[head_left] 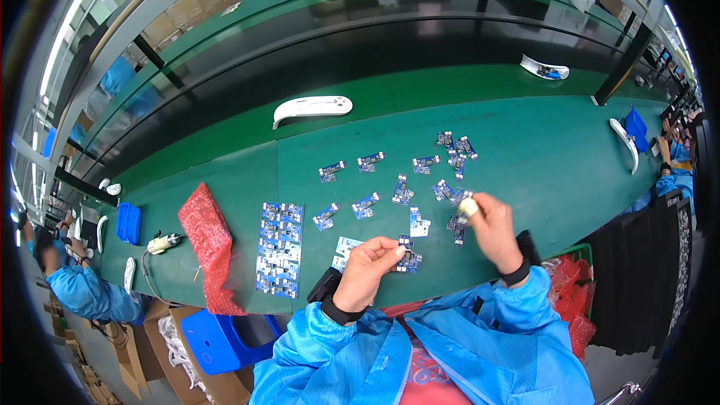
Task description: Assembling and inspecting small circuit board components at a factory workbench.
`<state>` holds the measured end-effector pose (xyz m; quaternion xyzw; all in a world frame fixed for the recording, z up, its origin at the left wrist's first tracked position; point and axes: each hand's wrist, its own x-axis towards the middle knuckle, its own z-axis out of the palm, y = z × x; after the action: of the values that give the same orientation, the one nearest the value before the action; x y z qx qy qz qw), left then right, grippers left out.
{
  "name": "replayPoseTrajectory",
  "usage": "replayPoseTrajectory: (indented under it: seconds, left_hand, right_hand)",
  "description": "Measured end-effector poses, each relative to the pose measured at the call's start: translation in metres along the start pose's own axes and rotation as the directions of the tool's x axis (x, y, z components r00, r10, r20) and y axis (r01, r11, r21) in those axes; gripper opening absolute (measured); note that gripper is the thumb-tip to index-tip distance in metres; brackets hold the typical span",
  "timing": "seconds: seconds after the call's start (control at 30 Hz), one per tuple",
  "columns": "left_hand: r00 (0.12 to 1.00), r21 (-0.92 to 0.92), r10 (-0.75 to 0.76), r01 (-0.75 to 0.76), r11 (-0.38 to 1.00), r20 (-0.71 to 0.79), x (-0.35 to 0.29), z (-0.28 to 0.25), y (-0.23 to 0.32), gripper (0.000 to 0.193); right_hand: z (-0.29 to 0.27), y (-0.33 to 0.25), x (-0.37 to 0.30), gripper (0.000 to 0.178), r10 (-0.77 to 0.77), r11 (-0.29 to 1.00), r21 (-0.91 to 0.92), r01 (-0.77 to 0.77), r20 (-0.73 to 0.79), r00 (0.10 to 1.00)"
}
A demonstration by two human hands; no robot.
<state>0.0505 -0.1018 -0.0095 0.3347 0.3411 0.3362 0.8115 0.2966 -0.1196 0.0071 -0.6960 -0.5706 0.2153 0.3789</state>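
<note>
My left hand (369,268) pinches a small blue circuit board (409,256) near the table's front edge. To its right, my right hand (493,226), with a pale finger cot (468,207) on one finger, is closed, and a blue board (461,195) shows at its fingertips, slightly blurred. Separate boards, such as this blue one (365,205), lie scattered ahead of both hands, some overlapping at the far right of the group. A white-backed board (419,223) lies between my hands, and a pale board (346,249) is partly covered by my left hand. Left of them sits a joined panel of boards (280,247).
Red bubble wrap (206,232), a corded tool (162,243) and a blue bin (129,223) are at left. A white curved shell (315,107) lies beyond the boards; another shell (545,68) lies far right. A blue stool (217,341) stands below. Co-workers sit at both sides.
</note>
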Motion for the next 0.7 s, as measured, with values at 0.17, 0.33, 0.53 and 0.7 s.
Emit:
replayPoseTrajectory:
  seconds: [0.17, 0.33, 0.53, 0.7]
  left_hand:
    - [1.000, 0.027, -0.022, 0.022, 0.999, -0.007, 0.006, 0.004, 0.002, 0.010]
    - [0.996, 0.069, -0.047, 0.042, 0.997, 0.070, 0.009, 0.010, -0.003, 0.011]
    - [0.980, 0.035, -0.124, 0.120, 0.992, 0.154, 0.004, 0.019, -0.009, 0.012]
    - [0.920, -0.095, -0.214, 0.257, 0.962, 0.328, 0.004, 0.013, -0.026, 0.012]
  right_hand:
    - [-0.023, 0.026, 0.022, 0.019, -0.003, 0.983, -0.181, 0.003, 0.004, 1.000]
    - [-0.019, -0.010, -0.002, 0.020, -0.277, 0.938, -0.224, 0.266, -0.018, 0.961]
    - [0.008, -0.020, -0.027, 0.017, -0.197, 0.917, 0.400, -0.008, 0.470, 0.860]
    - [0.009, -0.008, -0.043, 0.018, -0.277, 0.858, 0.513, 0.030, 0.412, 0.868]
